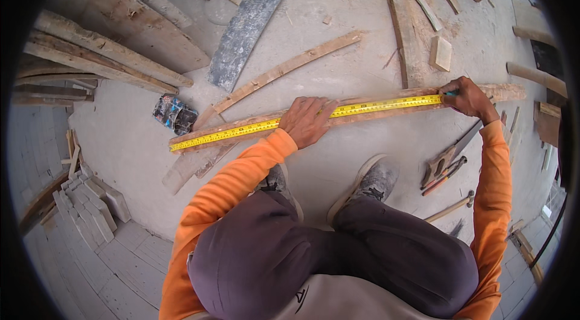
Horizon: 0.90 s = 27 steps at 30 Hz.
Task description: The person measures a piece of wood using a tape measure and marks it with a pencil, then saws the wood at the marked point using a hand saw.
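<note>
A yellow tape measure blade (386, 104) is stretched along a long, narrow wooden board (248, 133) lying across the floor in front of my feet. My left hand (307, 119) rests over the tape and board near their middle, fingers stretched out and pressing down. At the right end of the blade, my right hand (466, 100) is closed around the tape measure; most of the case is hidden, and a small teal part shows at the fingertips. Under the board's left end lies another piece of wood (178, 174).
A handsaw (440, 164), pliers-like tool with orange handles (444, 176) and hammer (454, 205) lie by my right forearm. A splattered container (175, 113) stands left. Planks (109, 48) lean at far left; a grey board (257, 18) and offcuts (441, 54) lie ahead. Tiles (87, 208) are stacked left.
</note>
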Tool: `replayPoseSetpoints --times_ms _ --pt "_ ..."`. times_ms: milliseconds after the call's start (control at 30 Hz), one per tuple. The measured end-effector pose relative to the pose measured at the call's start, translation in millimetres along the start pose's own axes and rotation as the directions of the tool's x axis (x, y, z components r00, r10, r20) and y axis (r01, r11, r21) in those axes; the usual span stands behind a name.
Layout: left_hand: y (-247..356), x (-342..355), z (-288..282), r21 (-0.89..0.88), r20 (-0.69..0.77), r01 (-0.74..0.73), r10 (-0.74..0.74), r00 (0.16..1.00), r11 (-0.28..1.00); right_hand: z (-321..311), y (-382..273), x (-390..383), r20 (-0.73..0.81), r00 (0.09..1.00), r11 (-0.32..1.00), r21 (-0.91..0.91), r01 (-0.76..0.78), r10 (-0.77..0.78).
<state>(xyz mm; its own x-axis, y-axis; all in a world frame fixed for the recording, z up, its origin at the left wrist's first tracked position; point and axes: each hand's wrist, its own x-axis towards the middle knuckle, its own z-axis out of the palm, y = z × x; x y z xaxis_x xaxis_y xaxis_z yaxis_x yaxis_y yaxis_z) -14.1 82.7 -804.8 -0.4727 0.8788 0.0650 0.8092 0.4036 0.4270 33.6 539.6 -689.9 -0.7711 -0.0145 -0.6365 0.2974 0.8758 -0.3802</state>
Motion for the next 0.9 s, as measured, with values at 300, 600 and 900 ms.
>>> replayPoseSetpoints --times_ms 300,600,900 --pt "-6 -9 -7 0.04 0.066 0.037 -0.039 0.997 0.999 8 1 19 -0.085 0.989 0.981 -0.136 -0.135 0.125" --pt "-19 -7 -26 0.104 0.389 -0.018 -0.024 0.921 0.994 34 23 7 -0.383 0.913 0.969 -0.242 0.044 -0.138" --pt "40 95 -106 0.023 0.493 -0.142 0.112 0.863 0.99 45 16 10 -0.416 0.907 0.971 -0.236 -0.041 -0.063"
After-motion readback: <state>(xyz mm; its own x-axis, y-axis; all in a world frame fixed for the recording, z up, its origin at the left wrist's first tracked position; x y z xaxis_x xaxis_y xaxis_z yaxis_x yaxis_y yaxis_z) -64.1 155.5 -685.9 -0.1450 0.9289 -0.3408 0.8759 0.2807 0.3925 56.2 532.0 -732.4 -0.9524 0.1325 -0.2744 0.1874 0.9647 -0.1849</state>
